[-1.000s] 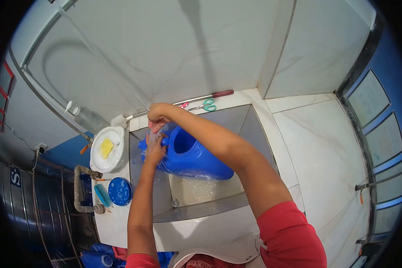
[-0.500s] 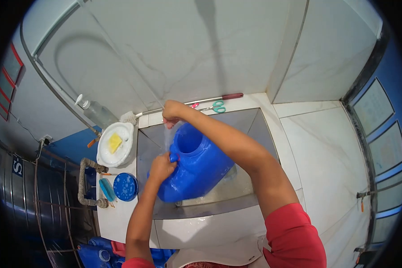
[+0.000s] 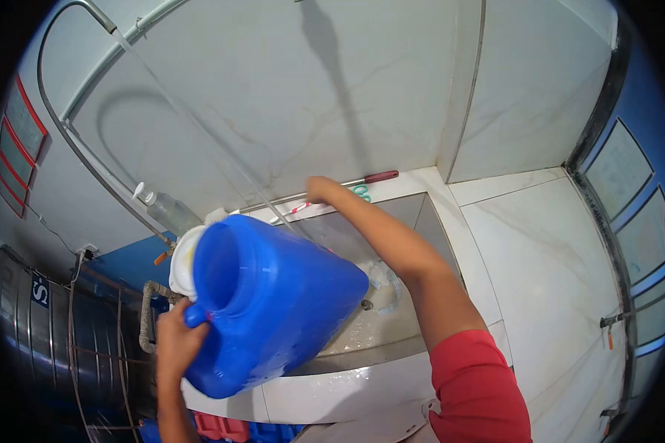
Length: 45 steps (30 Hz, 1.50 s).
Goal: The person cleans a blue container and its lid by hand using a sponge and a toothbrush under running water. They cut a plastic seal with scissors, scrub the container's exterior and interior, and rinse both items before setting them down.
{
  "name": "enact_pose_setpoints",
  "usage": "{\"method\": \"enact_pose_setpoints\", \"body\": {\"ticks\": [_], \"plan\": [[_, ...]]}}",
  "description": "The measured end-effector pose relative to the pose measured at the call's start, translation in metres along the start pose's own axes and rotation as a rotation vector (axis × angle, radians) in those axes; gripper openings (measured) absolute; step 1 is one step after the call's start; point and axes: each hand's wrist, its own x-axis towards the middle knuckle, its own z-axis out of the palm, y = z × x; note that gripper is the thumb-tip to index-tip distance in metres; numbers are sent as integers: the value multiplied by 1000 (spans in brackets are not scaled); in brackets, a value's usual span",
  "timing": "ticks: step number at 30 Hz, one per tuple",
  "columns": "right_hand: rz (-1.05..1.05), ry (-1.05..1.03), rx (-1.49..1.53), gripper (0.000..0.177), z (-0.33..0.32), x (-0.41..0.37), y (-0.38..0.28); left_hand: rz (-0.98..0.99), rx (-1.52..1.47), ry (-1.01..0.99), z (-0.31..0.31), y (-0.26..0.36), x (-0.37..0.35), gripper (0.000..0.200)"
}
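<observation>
A large blue plastic jug (image 3: 295, 284) leans over the sink's front left side, its wide round mouth facing up toward the faucet side. My left hand (image 3: 179, 343) is closed around its small spout or handle end beside the mouth. At the back ledge, my right hand (image 3: 319, 190) is over a red-and-white brush (image 3: 295, 210); its fingers are hidden, so a grip on the brush cannot be made out. Beyond that hand lie green-handled scissors (image 3: 360, 192), partly covered, and a long rod with a dark red handle (image 3: 382, 177).
Water runs from a curved faucet (image 3: 111, 28) into the steel-edged sink (image 3: 421, 229). A pump bottle (image 3: 168, 208) and a white basin (image 3: 185, 258), partly behind the jug, stand at left. Beyond the counter is a dark ribbed tank (image 3: 52, 347).
The jug has been lifted and moved left, toward me, with my left hand on it. My right hand has left the water stream for the back ledge. The view has shifted slightly.
</observation>
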Motion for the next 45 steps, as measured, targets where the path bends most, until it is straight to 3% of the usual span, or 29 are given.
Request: {"method": "enact_pose_setpoints", "body": {"ticks": [2,3,5,6,9,11,13,15,16,18,21,24,26,28,29,31,34,38,45], "plan": [[39,217,-22,22,44,5,67,-50,-44,65,-31,-1,-7,23],[146,253,-29,21,47,-14,79,-65,-62,100,-44,-11,-11,23],[152,334,-177,17,82,-15,117,-58,-161,171,-64,-18,-20,27],[145,340,-175,17,88,-22,121,-192,-214,144,-78,-24,-26,29],[79,496,-165,16,89,-26,122,-236,-245,216,-103,-45,-37,24],[196,364,-147,17,83,-30,115,-259,-236,214,-113,-62,-45,25],[104,238,-139,18,69,-39,88,-271,-235,218,-118,-86,-53,26],[-13,115,-82,21,66,-38,47,-166,-335,448,-112,-117,-62,35],[-62,62,-52,23,70,-34,23,-168,-334,446,-114,-124,-65,35],[-66,-121,-18,24,69,-29,-23,-174,-302,408,-116,-136,-70,48],[13,-187,-24,25,109,-20,-30,-165,-201,472,-116,-162,-79,56],[24,-96,-112,24,128,-38,21,-28,-163,538,-112,-196,-90,67],[-57,-92,-170,24,105,-64,70,-4,-246,529,-113,-265,-107,65],[-147,-50,77,30,59,-102,91,15,-332,533,-109,-292,-118,63],[-145,-58,76,30,43,-126,87,1,-313,547,-106,-291,-120,63],[-432,108,56,36,7,-166,75,-11,-299,566,-101,-287,-117,62],[-482,-3,-3,37,-24,-195,45,-15,-297,572,-101,-283,-110,61],[-481,-20,-100,34,-34,-201,22,-15,-300,576,-100,-281,-106,60],[-653,-25,-201,34,-50,-186,12,-11,-314,584,-96,-283,-105,58]]}}
